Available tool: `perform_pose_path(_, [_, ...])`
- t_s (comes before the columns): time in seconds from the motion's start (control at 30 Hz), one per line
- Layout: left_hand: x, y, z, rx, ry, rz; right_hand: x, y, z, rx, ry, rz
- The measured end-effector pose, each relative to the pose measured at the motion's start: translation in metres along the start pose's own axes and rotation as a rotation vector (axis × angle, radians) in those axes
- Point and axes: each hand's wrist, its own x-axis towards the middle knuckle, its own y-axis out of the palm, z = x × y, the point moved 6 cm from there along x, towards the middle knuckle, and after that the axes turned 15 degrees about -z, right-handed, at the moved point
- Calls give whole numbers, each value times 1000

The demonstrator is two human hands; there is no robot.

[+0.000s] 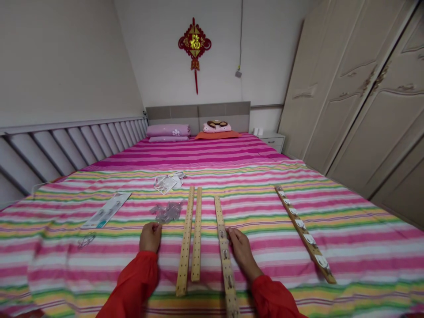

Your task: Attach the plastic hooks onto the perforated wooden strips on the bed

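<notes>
- I count four wooden strips on the striped bedspread (pixel 265 176): two bare strips (pixel 186 247) (pixel 196 238) side by side between my hands, one fitted strip (pixel 218 216) at my right hand, and one hook strip (pixel 314 256) well apart on the right.
- On the hook strip I make out six white pieces (pixel 310 240) in a row; on the fitted strip, at least four small metal fittings (pixel 225 254).
- Beyond my left hand lies one heap of greyish clear pieces (pixel 168 213), too jumbled to count.
- My left hand (pixel 149 239) is nearly closed, thumb and forefinger together at the heap's near edge; I cannot tell whether they grip anything.
- My right hand (pixel 242 252) is narrow, fingertips at the right edge of the fitted strip, beside a metal fitting; I cannot tell if they pinch it.
- The fitted strip's long axis runs away from me, its far end leaning left.
- The bare strips also run away, far ends leaning slightly right; the hook strip slants, far end leftward.
</notes>
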Motion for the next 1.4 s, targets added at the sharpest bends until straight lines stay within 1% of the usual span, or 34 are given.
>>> perform_pose_path(0.1, [-6, -7, 6, -133, -97, 16, 0, 0, -2, 5, -3, -2])
perform_pose_path(0.2, [-12, -11, 13, -337, -267, 56, 1, -1, -2, 2, -6, -8])
perform_pose_path(0.3, [-16, -13, 11, -507, -435, 80, 0, -1, -1, -5, -9, -10])
perform_pose_path(0.5, [-22, -15, -10, -793, -805, 164, -1, -2, 6, 16, -15, -21])
perform_pose_path(0.57, [-27, -16, -22, -865, -857, 217, -1, -2, 5, 29, -1, -17])
perform_pose_path(0.67, [-41, -16, -44, -922, -847, 345, 1, -2, 2, 71, 34, -13])
perform_pose_path(0.73, [-54, -14, -59, -901, -789, 419, 2, -2, -2, 112, 65, -23])
perform_pose_path(0.77, [-60, -14, -67, -877, -729, 451, 3, -3, -4, 138, 91, -29])
perform_pose_path(0.83, [-72, -12, -86, -811, -539, 514, 3, -5, -7, 202, 158, -44])
perform_pose_path(0.93, [-89, -13, -116, -680, -180, 573, 1, -9, -4, 282, 237, -67])
perform_pose_path(1.03, [-104, -17, -142, -529, 117, 599, -3, -9, 14, 293, 227, -36])
perform_pose_path(1.13, [-118, -18, -162, -394, 347, 637, -10, -4, 43, 257, 145, 42])
perform_pose_path(1.2, [-125, -18, -172, -349, 447, 651, -13, -1, 64, 197, 41, 72])
perform_pose_path(1.27, [-129, -18, -178, -342, 504, 662, -17, 2, 81, 135, -79, 111])
perform_pose_path(1.33, [-133, -16, -182, -331, 540, 682, -19, 3, 90, 106, -154, 143])
perform_pose_path(1.4, [-135, -15, -184, -314, 568, 707, -20, 2, 89, 109, -154, 155])
